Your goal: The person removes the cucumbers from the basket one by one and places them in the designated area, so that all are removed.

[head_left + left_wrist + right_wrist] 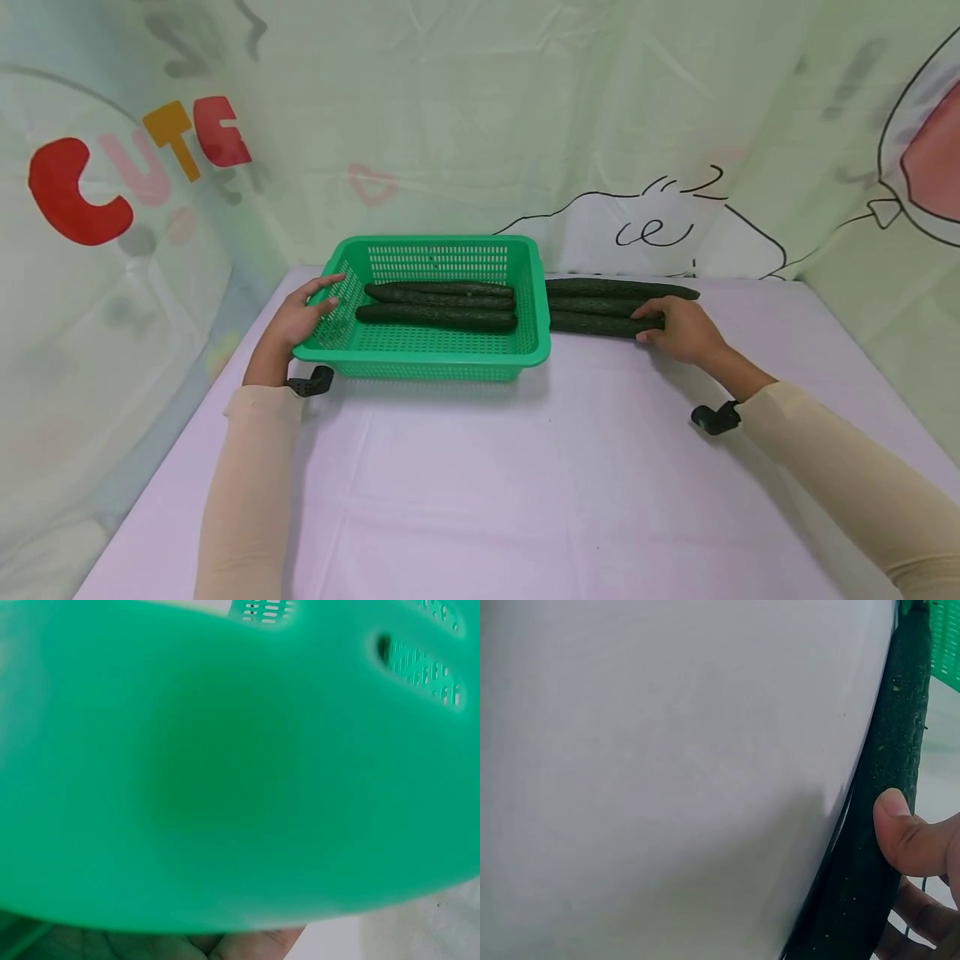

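A green plastic basket (420, 358) with slotted walls stands on the table, with three long dark-green cucumbers (438, 317) lying side by side in it. My left hand (300, 315) grips the basket's left rim, the thumb on the inner side. In the left wrist view the green basket wall (240, 772) fills most of the picture, and part of the palm shows below it. Right of the basket lie three more cucumbers (622, 289). My right hand (682, 331) holds the nearest of these, a cucumber (896, 735), near its right end, with the thumb (911, 836) pressed along its side.
A pale lilac cloth covers the table (465, 475). Behind it hangs a light green curtain (465, 125) with printed letters and drawings, and its folds close in the left and right sides. The basket's right wall stands close against the loose cucumbers' left ends.
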The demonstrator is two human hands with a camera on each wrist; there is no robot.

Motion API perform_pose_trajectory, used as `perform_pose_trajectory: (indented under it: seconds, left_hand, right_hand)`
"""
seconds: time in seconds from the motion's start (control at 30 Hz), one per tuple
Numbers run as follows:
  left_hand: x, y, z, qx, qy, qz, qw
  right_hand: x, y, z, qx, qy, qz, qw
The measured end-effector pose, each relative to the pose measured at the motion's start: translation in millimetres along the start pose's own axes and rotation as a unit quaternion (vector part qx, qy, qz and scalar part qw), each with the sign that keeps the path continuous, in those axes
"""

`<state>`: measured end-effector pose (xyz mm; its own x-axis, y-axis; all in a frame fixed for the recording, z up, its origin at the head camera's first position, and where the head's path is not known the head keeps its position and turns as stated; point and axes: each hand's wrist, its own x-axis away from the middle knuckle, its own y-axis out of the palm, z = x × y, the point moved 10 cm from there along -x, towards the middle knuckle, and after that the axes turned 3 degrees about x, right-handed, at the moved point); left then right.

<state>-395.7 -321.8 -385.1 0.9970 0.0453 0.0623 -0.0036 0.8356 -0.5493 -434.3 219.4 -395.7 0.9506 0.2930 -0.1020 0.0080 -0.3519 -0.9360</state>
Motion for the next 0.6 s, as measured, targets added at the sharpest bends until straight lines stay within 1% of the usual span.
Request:
perform_pose_trajectory:
  seconds: [0.33, 0.6]
  left_hand:
    - [1.4, 0.4, -0.1, 0.017, -0.005, 0.0, 0.9998]
    - [1.4, -0.3, -0.1, 0.011, -0.005, 0.002, 0.9999]
  right_hand:
    - [-1.9, 0.6, 1.1, 0.005, 0.004, 0.008, 0.9999]
    - [-1.9, -1.5, 0.6, 0.014, 0.007, 0.008, 0.9999]
